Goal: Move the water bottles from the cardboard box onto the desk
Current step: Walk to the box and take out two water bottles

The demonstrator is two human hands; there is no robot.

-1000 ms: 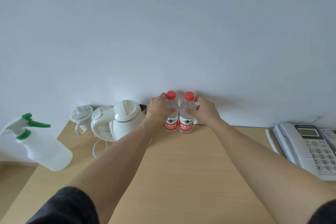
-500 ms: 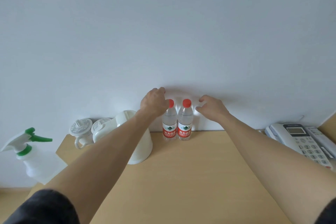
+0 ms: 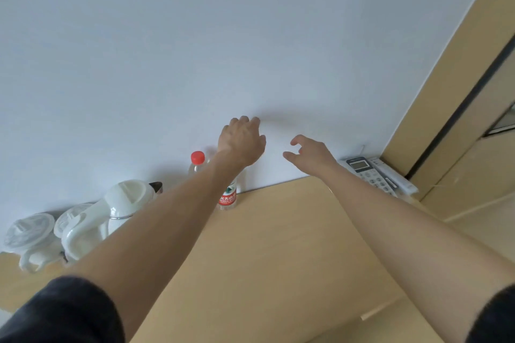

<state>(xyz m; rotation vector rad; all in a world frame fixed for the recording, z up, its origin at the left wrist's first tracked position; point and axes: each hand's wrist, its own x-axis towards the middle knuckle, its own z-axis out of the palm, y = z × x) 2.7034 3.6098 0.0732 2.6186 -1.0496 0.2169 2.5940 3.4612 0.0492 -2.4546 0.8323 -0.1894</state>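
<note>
fingers loose, both hands [image 3: 242, 140] [image 3: 312, 151] empty | bottles [image 3: 228, 198] upright, caps up

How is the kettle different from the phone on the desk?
The kettle stands upright on the left side of the desk, while the phone lies flat on the right side by the wall. The kettle is rounded, with a lid and a curved handle; the phone is flat, with a small screen and rows of buttons. The kettle is plain white; the phone looks greyish. Neither of the hands touches either of them.
</note>
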